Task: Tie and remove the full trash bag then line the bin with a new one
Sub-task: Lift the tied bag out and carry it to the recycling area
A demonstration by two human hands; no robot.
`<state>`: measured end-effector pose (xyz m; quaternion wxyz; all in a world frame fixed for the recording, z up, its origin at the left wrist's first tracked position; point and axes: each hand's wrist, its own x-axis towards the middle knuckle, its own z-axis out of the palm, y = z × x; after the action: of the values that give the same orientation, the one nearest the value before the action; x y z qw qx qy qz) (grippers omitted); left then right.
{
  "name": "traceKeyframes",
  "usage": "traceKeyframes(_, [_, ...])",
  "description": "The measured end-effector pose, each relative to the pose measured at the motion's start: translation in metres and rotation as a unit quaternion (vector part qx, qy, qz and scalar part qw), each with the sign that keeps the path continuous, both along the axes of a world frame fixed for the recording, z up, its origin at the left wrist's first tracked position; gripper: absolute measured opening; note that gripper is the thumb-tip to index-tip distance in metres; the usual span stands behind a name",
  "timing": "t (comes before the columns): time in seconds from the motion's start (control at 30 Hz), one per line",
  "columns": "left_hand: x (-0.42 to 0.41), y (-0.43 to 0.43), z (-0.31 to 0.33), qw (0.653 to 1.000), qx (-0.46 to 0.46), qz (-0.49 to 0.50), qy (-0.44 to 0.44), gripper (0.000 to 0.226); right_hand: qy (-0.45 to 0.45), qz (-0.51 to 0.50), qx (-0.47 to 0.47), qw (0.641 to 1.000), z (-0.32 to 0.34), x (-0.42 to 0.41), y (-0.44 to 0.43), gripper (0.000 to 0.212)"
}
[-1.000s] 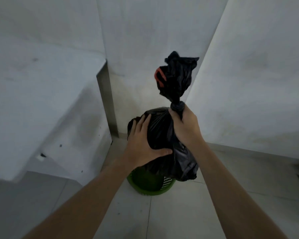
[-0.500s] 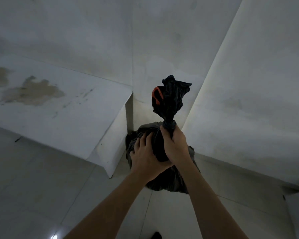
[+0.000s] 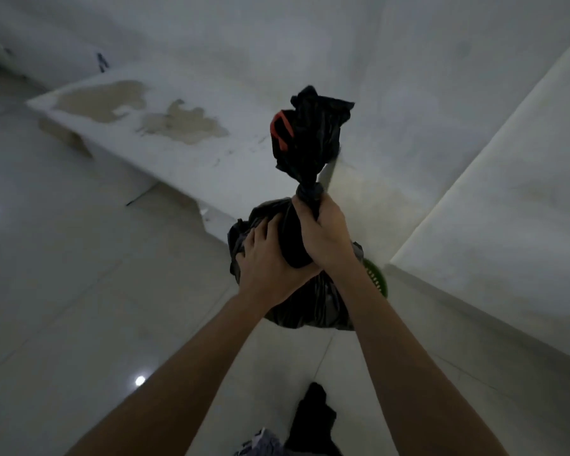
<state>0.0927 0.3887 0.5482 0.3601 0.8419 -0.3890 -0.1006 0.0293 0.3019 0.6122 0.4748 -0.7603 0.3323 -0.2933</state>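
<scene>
A full black trash bag (image 3: pixel 310 307) hangs in the air in front of me, its neck knotted and a red strip showing in the loose top. My right hand (image 3: pixel 323 235) is closed around the neck just under the knot. My left hand (image 3: pixel 267 261) presses flat against the bag's left side, fingers spread over the plastic. The green bin (image 3: pixel 377 279) stands on the floor behind the bag, in the corner; only a sliver of its rim shows to the right of my right wrist.
A long white stained ledge (image 3: pixel 165 126) runs along the wall on the left. A sloped white wall (image 3: pixel 494 192) rises on the right. Glossy tiled floor (image 3: pixel 79 291) spreads to the left. A dark crumpled object (image 3: pixel 313 419) lies near the bottom edge.
The bag has come up out of the bin and swung left with both hands on it. The view has turned left, showing more ledge and floor.
</scene>
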Motion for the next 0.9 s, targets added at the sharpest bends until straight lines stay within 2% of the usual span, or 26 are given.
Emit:
traceKeyframes(0.17, [0.061, 0.070, -0.008, 0.998, 0.016, 0.067, 0.011, 0.116, 0.004, 0.057, 0.018, 0.998, -0.010, 0.074, 0.063, 0.026])
traceKeyframes(0.43, [0.191, 0.129, -0.037, 0.991, 0.033, 0.128, 0.025, 0.117, 0.004, 0.104, 0.051, 0.993, -0.043, 0.218, 0.116, 0.024])
traceKeyframes(0.63, [0.312, 0.162, -0.049, 0.989, 0.056, 0.133, 0.019, 0.119, 0.001, 0.125, 0.116, 0.985, -0.055, 0.341, 0.146, 0.017])
traceKeyframes(0.9, [0.504, 0.205, -0.045, 0.985, 0.050, 0.163, 0.000, 0.120, 0.025, 0.154, 0.110, 0.982, -0.042, 0.534, 0.187, 0.013])
